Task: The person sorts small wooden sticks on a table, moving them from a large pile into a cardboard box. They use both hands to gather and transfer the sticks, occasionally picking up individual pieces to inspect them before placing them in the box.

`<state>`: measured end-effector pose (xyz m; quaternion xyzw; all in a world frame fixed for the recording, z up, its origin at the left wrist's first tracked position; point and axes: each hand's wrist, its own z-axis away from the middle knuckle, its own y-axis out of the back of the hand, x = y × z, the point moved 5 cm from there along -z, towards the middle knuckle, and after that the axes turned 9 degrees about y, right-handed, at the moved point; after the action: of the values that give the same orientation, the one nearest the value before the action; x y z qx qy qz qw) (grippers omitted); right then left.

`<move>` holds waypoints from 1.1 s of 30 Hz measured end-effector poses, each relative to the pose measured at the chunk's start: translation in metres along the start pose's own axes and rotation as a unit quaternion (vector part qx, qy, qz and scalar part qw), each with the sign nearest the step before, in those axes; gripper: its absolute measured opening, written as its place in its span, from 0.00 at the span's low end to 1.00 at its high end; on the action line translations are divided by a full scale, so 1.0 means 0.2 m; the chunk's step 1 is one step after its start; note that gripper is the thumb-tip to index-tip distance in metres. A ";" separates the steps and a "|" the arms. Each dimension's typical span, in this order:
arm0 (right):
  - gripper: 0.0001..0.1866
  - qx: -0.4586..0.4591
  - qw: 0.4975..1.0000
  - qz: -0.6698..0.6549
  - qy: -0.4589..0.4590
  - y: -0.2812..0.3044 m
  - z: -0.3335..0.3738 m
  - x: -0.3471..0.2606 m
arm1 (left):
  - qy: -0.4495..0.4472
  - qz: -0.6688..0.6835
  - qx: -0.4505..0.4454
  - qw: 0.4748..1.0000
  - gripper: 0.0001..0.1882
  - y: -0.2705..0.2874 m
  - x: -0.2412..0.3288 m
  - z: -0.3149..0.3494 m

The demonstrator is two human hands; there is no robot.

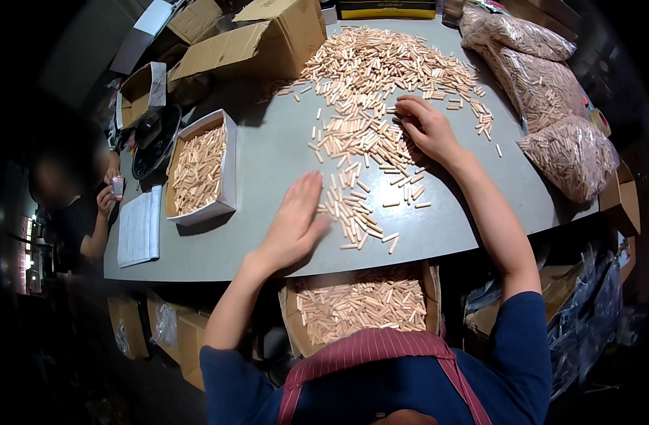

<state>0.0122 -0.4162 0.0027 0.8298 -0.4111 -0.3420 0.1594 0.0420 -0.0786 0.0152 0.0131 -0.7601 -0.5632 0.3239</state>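
Observation:
A large heap of short wooden dowels (388, 60) covers the far middle of the grey table (268, 149) and trails toward the near edge. My left hand (292, 223) lies beside the near end of the trail, fingers stretched out and thumb against the nearest dowels. Farther off, my right hand (427, 131) rests at the right side of the heap; its fingers are bent but apart, with dowels next to and partly under them. Neither hand grips anything that I can see. Below the table's front edge, an open cardboard box (289, 319) holds many more dowels.
Left of my left hand stands a white box (229, 170) full of dowels, beside papers (139, 227). Bulging clear bags (569, 156) of dowels lie at the right edge. An open carton (289, 42) sits at the back left. Another person's hand (106, 200) holds a small object at far left.

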 end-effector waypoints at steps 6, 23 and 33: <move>0.14 -0.008 1.000 0.020 -0.012 0.01 0.01 0.01 | -0.092 -0.148 -0.119 0.978 0.51 -0.14 0.19 -0.03; 0.14 -0.016 0.999 0.028 0.011 -0.01 0.01 0.00 | 0.137 0.381 0.019 0.914 0.40 0.08 -0.11 0.24; 0.13 -0.012 0.999 0.027 0.012 -0.01 0.01 0.02 | 0.082 0.350 -0.021 0.933 0.33 -0.04 0.03 0.13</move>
<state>0.0139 -0.4189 -0.0009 0.8204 -0.4274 -0.3325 0.1834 0.0223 -0.0616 0.0073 -0.2144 -0.6753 -0.4270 0.5618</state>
